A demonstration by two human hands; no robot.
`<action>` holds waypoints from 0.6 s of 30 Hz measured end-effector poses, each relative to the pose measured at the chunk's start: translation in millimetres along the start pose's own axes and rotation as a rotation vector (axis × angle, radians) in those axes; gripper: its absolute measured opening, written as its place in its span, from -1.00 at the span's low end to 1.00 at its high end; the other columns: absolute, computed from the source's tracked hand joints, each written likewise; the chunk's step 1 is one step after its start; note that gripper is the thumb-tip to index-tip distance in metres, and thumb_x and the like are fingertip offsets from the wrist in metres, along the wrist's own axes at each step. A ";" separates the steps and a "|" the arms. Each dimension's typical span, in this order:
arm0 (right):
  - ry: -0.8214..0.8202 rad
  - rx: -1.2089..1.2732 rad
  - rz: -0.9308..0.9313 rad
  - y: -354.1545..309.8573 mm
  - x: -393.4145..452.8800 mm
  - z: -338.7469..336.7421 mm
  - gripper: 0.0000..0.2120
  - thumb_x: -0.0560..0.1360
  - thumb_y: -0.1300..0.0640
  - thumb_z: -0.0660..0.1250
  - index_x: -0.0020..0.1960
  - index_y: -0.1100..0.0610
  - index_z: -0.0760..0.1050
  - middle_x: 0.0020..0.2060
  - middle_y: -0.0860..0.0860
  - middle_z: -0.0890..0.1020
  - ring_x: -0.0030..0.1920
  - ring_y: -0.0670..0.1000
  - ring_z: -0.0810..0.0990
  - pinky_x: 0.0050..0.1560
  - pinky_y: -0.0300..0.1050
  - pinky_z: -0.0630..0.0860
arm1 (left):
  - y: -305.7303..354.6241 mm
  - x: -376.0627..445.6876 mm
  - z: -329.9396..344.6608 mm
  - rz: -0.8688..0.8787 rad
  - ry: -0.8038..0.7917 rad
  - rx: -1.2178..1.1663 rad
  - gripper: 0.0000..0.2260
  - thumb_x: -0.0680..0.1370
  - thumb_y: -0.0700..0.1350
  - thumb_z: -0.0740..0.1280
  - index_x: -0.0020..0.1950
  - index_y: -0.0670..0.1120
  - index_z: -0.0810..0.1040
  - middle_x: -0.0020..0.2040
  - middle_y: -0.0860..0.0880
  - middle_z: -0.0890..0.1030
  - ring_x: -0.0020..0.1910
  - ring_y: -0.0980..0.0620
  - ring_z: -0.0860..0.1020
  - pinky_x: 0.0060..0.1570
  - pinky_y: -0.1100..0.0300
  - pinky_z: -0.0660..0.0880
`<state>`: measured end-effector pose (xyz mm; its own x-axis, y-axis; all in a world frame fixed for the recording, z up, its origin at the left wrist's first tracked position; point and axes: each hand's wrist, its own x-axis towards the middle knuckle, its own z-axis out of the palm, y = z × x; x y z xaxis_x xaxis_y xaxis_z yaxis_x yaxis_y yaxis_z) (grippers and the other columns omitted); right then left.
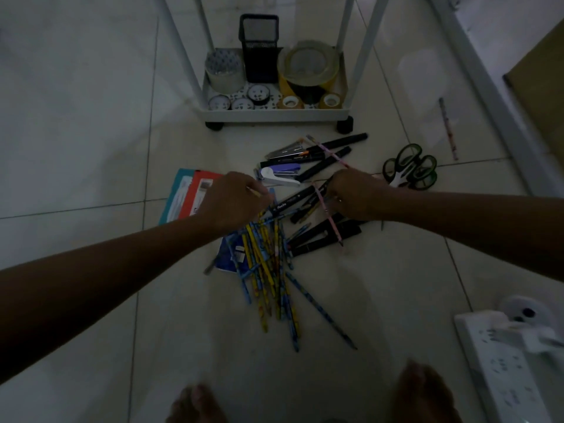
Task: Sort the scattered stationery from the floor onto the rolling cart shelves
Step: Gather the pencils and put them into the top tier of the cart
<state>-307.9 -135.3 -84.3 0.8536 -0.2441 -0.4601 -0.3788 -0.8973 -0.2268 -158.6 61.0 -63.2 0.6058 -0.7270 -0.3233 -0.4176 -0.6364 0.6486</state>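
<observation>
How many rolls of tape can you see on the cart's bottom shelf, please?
7. Two large rolls stand at the back, a patterned one left of the mesh pen holder and a clear one to its right. Five small rolls line the front. Others may be hidden behind.

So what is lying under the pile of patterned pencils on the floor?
A blue notebook shows beneath the pencils, its corner sticking out on the left side. The pencils cover the rest of it, so anything else under the pile is hidden.
</observation>
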 end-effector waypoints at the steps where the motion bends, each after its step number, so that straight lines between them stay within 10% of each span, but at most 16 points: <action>1: -0.004 0.031 0.029 -2.9 0.3 2.3 -0.70 0.51 0.02 0.22 -0.05 0.23 0.60 -0.07 0.18 0.62 -0.11 0.12 0.58 -0.05 0.04 0.58 | 0.4 -1.3 0.3 -0.041 0.007 -0.016 -0.84 0.52 0.09 0.41 -0.10 0.01 0.62 -0.33 -0.02 0.67 -0.42 0.03 0.64 -0.40 0.18 0.62; 9: 0.127 0.200 0.174 -17.4 -2.7 28.4 -0.67 0.48 0.10 0.40 0.15 0.27 0.47 0.09 0.23 0.56 0.10 0.18 0.53 -0.02 -0.10 0.44 | -20.2 -5.1 -1.6 -0.422 -0.004 -0.501 -0.83 0.50 -0.14 0.46 -0.14 -0.17 0.51 -0.16 -0.19 0.58 -0.33 -0.04 0.58 -0.51 0.30 0.53; 18: 0.182 0.573 0.239 -73.7 -9.0 43.7 -0.80 0.41 0.18 0.49 -0.03 0.27 0.66 -0.08 0.16 0.70 -0.06 0.08 0.66 0.08 -0.11 0.55 | -50.1 -25.7 9.9 -0.482 0.126 -0.801 -0.61 0.47 -0.28 0.46 0.25 -0.21 0.43 -0.11 -0.17 0.63 -0.22 -0.07 0.63 -0.13 0.07 0.62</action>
<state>-303.3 -50.9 -101.0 0.7503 -0.5162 -0.4130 -0.6535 -0.4846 -0.5814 -159.9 109.0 -94.2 0.6802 -0.3687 -0.6336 0.4586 -0.4603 0.7602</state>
